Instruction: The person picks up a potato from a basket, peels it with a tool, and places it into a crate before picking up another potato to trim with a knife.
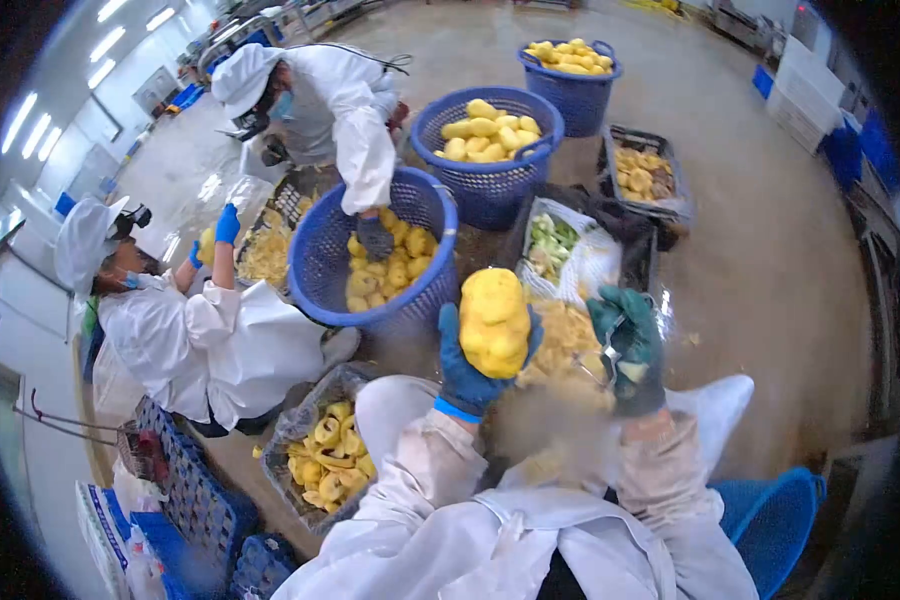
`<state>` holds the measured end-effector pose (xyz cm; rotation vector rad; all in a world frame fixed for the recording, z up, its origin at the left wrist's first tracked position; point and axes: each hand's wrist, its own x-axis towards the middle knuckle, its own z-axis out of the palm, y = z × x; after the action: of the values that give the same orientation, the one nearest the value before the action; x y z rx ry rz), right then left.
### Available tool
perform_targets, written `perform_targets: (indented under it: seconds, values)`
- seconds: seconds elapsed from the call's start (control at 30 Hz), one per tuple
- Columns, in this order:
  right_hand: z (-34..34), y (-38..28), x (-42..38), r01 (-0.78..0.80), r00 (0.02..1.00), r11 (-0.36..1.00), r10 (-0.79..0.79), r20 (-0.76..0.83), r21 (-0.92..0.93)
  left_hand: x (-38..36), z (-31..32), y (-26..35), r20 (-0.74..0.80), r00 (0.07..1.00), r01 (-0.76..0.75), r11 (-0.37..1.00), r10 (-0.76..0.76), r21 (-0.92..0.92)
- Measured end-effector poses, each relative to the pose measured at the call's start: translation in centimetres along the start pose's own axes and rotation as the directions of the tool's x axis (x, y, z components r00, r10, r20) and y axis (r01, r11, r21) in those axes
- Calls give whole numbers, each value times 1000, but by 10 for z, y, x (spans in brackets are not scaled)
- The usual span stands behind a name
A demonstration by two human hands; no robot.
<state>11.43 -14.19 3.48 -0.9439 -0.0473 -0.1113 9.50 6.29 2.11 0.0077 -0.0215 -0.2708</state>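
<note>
A large peeled yellow potato-like piece (495,323) stands upright in my left hand (470,372), whose blue-gloved fingers wrap round its lower sides. My right hand (627,350), in a dark green glove, is closed on a metal peeler (610,352), to the right of the yellow piece and apart from it. Under and between my hands lies a heap of pale peelings (567,335). Just beyond, a white net bag (595,262) holds green and white scraps.
Blue baskets of yellow produce (445,215) (518,68) stand ahead. A co-worker (335,110) reaches into another basket (305,265); a second co-worker (210,340) sits left. A crate of cut pieces (295,410) is at lower left, a blue tub (775,530) at lower right.
</note>
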Motion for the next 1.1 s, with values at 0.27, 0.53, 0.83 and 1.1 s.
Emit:
perform_targets:
  seconds: [0.27, 0.53, 0.83, 1.1]
  values:
    - [25, 5, -27, 336, 892, 735, -48, 450, -589, -32, -62, -51, 230, 900, 404, 906, -370, -127]
    - [-89, 28, 60, 169, 982, 748, -183, 45, -642, -84, -34, -68, -210, 909, 403, 887, -360, 223]
    - [13, 0, -48, -196, 964, 927, 242, 112, -320, -99, -49, -66, -113, 921, 382, 802, -374, 460]
    - [-62, 31, 6, 53, 996, 500, -91, 8, -864, -113, -30, -73, -41, 953, 230, 634, -299, 738]
